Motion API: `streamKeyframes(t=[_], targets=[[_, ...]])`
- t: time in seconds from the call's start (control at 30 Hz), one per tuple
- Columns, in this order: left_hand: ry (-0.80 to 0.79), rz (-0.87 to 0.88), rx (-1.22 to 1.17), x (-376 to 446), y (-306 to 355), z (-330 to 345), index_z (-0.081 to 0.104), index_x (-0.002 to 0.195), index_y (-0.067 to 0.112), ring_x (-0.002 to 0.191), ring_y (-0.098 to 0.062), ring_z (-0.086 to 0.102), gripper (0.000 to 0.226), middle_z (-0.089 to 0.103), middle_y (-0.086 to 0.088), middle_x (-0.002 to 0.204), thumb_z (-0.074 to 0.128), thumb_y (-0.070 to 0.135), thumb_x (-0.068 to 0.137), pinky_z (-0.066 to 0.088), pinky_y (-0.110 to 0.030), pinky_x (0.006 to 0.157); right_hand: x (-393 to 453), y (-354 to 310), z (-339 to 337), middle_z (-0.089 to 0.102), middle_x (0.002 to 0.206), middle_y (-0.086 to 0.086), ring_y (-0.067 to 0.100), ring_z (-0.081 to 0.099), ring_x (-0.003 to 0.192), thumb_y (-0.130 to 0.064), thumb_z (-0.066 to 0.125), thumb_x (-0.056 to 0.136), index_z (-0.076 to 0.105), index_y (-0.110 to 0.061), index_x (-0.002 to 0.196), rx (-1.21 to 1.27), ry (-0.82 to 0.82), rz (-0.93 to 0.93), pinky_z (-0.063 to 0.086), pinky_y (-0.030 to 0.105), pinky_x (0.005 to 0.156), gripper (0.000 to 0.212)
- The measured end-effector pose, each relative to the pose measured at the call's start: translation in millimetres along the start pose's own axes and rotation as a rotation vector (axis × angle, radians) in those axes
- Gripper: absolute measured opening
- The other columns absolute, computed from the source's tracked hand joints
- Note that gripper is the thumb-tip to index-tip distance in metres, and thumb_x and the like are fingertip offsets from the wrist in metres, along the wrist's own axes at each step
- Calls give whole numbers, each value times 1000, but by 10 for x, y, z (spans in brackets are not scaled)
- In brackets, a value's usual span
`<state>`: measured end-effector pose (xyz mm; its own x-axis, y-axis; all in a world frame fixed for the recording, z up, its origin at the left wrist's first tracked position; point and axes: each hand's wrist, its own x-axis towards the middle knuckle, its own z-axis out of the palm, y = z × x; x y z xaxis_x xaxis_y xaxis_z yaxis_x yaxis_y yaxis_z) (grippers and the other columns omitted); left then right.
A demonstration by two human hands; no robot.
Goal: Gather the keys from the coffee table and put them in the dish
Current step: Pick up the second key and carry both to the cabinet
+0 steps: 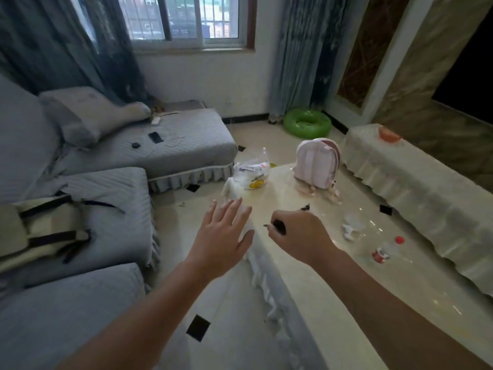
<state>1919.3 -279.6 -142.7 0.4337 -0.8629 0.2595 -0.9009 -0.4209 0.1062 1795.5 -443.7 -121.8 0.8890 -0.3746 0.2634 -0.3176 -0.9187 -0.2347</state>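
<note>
Keys: one dark-headed metal key [277, 226] is pinched in the curled right hand [298, 236] above the glossy cream worktop [306, 268]; a second dark key [305, 208] lies just beyond. The left hand [224, 236] hovers flat, fingers spread, empty. One pink backpack [316, 166], one red-capped bottle [386, 251].

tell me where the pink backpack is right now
The pink backpack stands upright at the far end of the coffee table, right of the plastic bag.
</note>
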Motion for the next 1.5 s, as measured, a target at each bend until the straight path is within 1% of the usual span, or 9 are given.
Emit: streamKeyframes(t=[0.17, 0.33, 0.5, 0.63, 0.8, 1.0, 1.1, 1.3, 1.5], targets=[[20, -67, -22, 1, -425, -19, 40, 143, 18, 138, -29, 36, 57, 41, -12, 150, 24, 50, 99, 23, -53, 117, 359, -221, 183, 59, 59, -5, 14, 53, 52, -40, 53, 84, 56, -24, 69, -12, 1, -31, 27, 22, 44, 22], [16, -95, -45, 77, -675, 101, 38, 144, 18, 140, -27, 34, 55, 38, -10, 152, 27, 49, 100, 21, -53, 117, 685, -275, 351, 55, 52, -6, 15, 50, 46, -38, 55, 83, 56, -23, 65, -4, 80, 0, 33, 24, 44, 23], [3, -99, -35, 409, -866, 193, 41, 142, 18, 138, -28, 37, 54, 41, -11, 150, 26, 48, 99, 22, -52, 117, 1069, -164, 515, 53, 53, -8, 13, 47, 45, -37, 58, 86, 56, -22, 63, 26, 105, -89, 36, 25, 43, 28], [-7, -91, 3, 902, -1029, 239, 43, 140, 17, 138, -28, 38, 55, 42, -11, 150, 26, 48, 99, 23, -53, 116, 1502, 35, 654, 41, 56, -12, 10, 40, 47, -31, 62, 87, 51, -21, 65, 107, 127, -164, 35, 25, 45, 27], [-37, -85, 27, 1626, -1269, 345, 40, 142, 17, 139, -27, 37, 54, 41, -11, 150, 28, 47, 99, 24, -54, 115, 2112, 363, 886, 54, 60, -3, 11, 39, 53, -29, 62, 89, 53, -17, 68, 136, 93, -161, 42, 32, 48, 25], [-97, -62, 49, 2329, -1400, 596, 37, 144, 18, 141, -26, 32, 56, 37, -10, 153, 23, 49, 99, 20, -52, 117, 2654, 853, 1030, 58, 63, -2, 12, 40, 57, -29, 61, 88, 54, -17, 69, 87, 83, -163, 43, 32, 47, 24], [-98, -36, 39, 2626, -1390, 665, 43, 141, 15, 139, -28, 37, 58, 41, -12, 150, 24, 48, 98, 22, -53, 116, 2849, 1090, 1027, 58, 65, -4, 14, 46, 60, -33, 57, 90, 54, -18, 70, 41, 61, -135, 43, 30, 50, 25], [-91, 58, -28, 3319, -1326, 861, 42, 143, 17, 140, -27, 35, 58, 40, -10, 152, 24, 48, 97, 23, -51, 117, 3061, 1538, 918, 54, 59, -5, 15, 48, 55, -29, 67, 83, 49, -20, 65, -39, 111, -12, 30, 24, 48, 26], [-154, 253, -88, 4008, -1245, 1287, 41, 143, 19, 140, -28, 35, 59, 39, -10, 152, 20, 52, 98, 24, -53, 116, 3116, 1984, 904, 56, 63, 0, 19, 50, 57, -31, 60, 88, 52, -16, 68, -53, 101, 179, 42, 36, 50, 26]])
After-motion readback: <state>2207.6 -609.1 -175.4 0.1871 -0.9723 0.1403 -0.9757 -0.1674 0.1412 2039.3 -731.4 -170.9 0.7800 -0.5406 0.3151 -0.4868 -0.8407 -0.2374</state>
